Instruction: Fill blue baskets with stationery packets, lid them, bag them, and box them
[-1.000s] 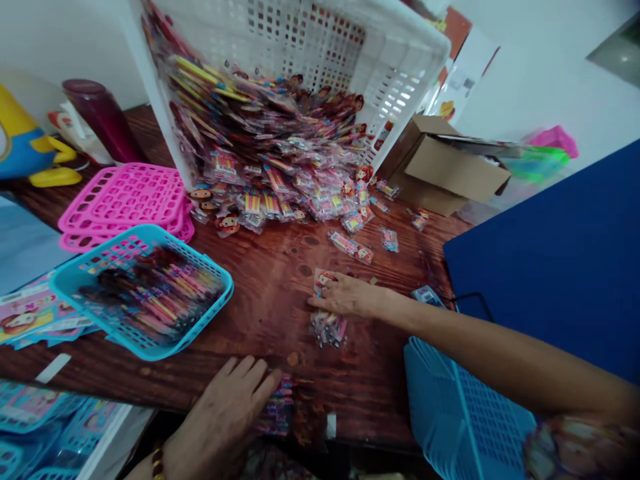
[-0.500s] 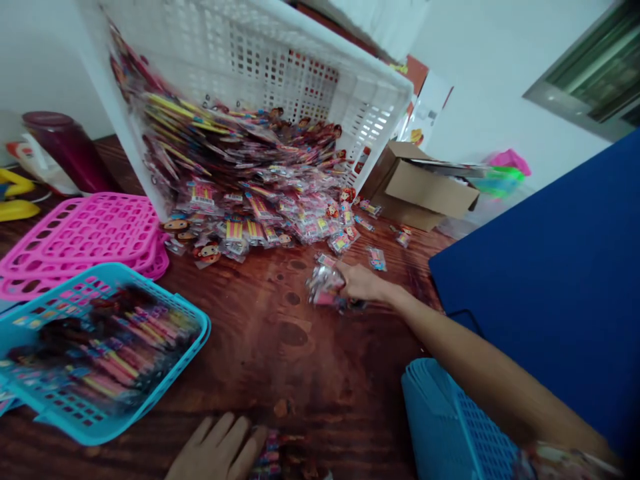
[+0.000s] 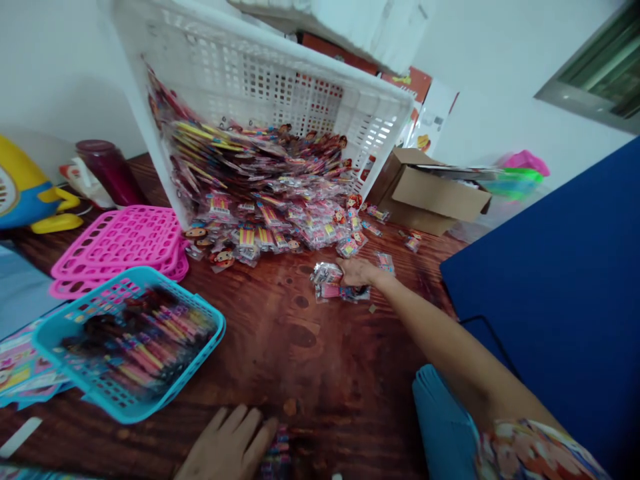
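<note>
A dark reddish, wood-grained table (image 3: 345,373) stands before a pale wall (image 3: 490,60). Glossy, crinkled clear packets (image 3: 340,291) lie past mid-table toward the far edge, beneath the right hand (image 3: 356,272); its fingers curl over them, but whether they pinch cannot be told. At the near edge, the left hand (image 3: 227,447), fingers slightly spread, adjoins a colourful packet row (image 3: 277,453); its grip is unclear. Compared with one second earlier, the right hand lies nearer the perforated white plastic crate (image 3: 215,30). A filled, lattice-walled blue basket (image 3: 150,417) occupies the left side. Bare wood separates the hands; nested blue baskets (image 3: 443,427) bound the near right corner.
</note>
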Tool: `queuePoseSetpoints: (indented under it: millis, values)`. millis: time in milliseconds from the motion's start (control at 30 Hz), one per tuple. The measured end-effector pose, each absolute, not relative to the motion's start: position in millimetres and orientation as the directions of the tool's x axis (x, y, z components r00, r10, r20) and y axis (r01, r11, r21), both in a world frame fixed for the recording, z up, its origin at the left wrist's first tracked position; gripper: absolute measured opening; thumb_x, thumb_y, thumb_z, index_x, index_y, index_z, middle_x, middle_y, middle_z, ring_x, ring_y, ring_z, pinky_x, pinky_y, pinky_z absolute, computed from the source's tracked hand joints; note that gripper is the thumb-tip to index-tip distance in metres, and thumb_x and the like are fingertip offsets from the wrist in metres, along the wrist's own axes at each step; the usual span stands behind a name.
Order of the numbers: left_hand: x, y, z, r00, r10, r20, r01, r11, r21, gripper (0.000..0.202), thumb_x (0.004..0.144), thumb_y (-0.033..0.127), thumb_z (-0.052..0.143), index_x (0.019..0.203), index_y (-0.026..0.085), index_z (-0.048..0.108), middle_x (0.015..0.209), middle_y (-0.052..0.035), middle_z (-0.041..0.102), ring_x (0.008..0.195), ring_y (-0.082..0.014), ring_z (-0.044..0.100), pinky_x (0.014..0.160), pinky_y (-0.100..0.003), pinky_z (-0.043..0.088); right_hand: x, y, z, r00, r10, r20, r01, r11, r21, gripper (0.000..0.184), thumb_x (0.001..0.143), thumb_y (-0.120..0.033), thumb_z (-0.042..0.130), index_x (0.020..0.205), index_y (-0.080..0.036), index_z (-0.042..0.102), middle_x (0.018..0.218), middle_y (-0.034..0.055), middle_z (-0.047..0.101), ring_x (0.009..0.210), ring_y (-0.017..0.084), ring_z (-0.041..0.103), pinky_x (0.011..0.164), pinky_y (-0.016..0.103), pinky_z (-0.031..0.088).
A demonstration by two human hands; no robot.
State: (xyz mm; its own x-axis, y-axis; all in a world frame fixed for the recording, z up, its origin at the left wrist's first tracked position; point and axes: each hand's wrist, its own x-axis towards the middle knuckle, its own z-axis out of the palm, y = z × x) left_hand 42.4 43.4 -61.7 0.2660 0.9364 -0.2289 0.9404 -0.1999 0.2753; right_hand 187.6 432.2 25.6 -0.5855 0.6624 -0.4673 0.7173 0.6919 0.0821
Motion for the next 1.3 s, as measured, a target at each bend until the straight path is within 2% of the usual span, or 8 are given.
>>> queuePoseSetpoints:
  millis: [233,367,600,767,967,1067,1167,1300]
  values:
    - [63,64,-17,0.16,0.965,-0.21,0.956,-0.098,0.278,0.068,0.08,0.025,0.064,0.142,0.019,0.036,0.124,-0.0113,0.056,0.114,-0.0279,0.05,0.102,-0.047,0.037,176,287,30,-0.702,0.593,-0.395,0.643,0.765,0.006,0.05,0.075,-0.032,0.058,0.121,-0.019,0.046,0.104,0.0139,0.071,0.093,0.031,0.068,0.074,0.037,0.047]
    - [66,63,-14,0.155,0.979,-0.134,0.96,-0.118,0.252,0.057,0.076,0.027,0.07,0.127,0.016,0.047,0.117,-0.0106,0.056,0.108,-0.0288,0.049,0.095,-0.046,0.04,174,216,28,-0.725,0.561,-0.4,0.635,0.769,-0.071,0.049,0.072,-0.027,0.06,0.118,-0.018,0.047,0.118,0.0163,0.063,0.1,0.032,0.065,0.075,0.039,0.049]
    - [69,43,-24,0.089,0.995,0.035,0.951,-0.096,0.295,0.061,0.073,0.019,0.07,0.128,0.02,0.046,0.138,-0.0131,0.043,0.125,-0.0306,0.04,0.105,-0.047,0.035,200,221,33,-0.811,0.352,-0.468,0.564,0.683,-0.465,0.076,0.078,-0.051,0.064,0.141,-0.017,0.036,0.139,0.0168,0.05,0.123,0.033,0.052,0.098,0.046,0.042]
    - [67,43,-25,0.058,0.991,0.124,0.96,-0.089,0.266,0.062,0.069,0.023,0.075,0.125,0.019,0.05,0.147,-0.0173,0.035,0.14,-0.0356,0.026,0.115,-0.056,0.021,214,226,25,-0.861,0.263,-0.435,0.495,0.626,-0.602,0.083,0.082,-0.062,0.059,0.144,-0.015,0.033,0.144,0.0192,0.042,0.132,0.031,0.043,0.104,0.045,0.039]
    - [65,61,-25,0.103,0.987,0.122,0.942,-0.136,0.308,0.067,0.069,0.024,0.077,0.127,0.013,0.046,0.137,-0.0178,0.044,0.13,-0.0329,0.04,0.11,-0.051,0.034,208,193,18,-0.828,0.348,-0.44,0.533,0.731,-0.426,0.125,0.049,-0.059,0.084,0.149,-0.017,0.022,0.141,0.0209,0.039,0.129,0.041,0.042,0.1,0.057,0.04]
    - [62,59,-31,0.114,0.97,0.212,0.914,-0.186,0.359,0.075,0.073,0.028,0.076,0.135,0.013,0.038,0.14,-0.0199,0.04,0.134,-0.0332,0.037,0.112,-0.051,0.034,205,181,13,-0.816,0.436,-0.379,0.559,0.761,-0.329,0.121,0.052,-0.045,0.084,0.15,-0.02,0.018,0.142,0.0204,0.038,0.127,0.04,0.044,0.098,0.058,0.041]
    - [55,46,-40,0.046,0.945,0.324,0.899,-0.181,0.4,0.098,0.072,0.037,0.078,0.148,0.019,0.018,0.153,-0.0211,0.023,0.144,-0.0368,0.021,0.116,-0.058,0.027,206,181,10,-0.837,0.42,-0.35,0.531,0.777,-0.338,0.11,0.059,-0.044,0.078,0.15,-0.02,0.02,0.137,0.019,0.043,0.121,0.036,0.05,0.095,0.053,0.044]
    - [43,35,-58,-0.17,0.956,0.24,0.801,-0.008,0.599,0.122,0.069,0.05,0.079,0.152,0.023,-0.007,0.159,-0.0225,0.007,0.147,-0.0396,0.015,0.115,-0.06,0.028,209,185,6,-0.854,0.413,-0.317,0.508,0.797,-0.328,0.111,0.061,-0.046,0.075,0.151,-0.019,0.017,0.138,0.0204,0.043,0.121,0.037,0.05,0.097,0.054,0.042]
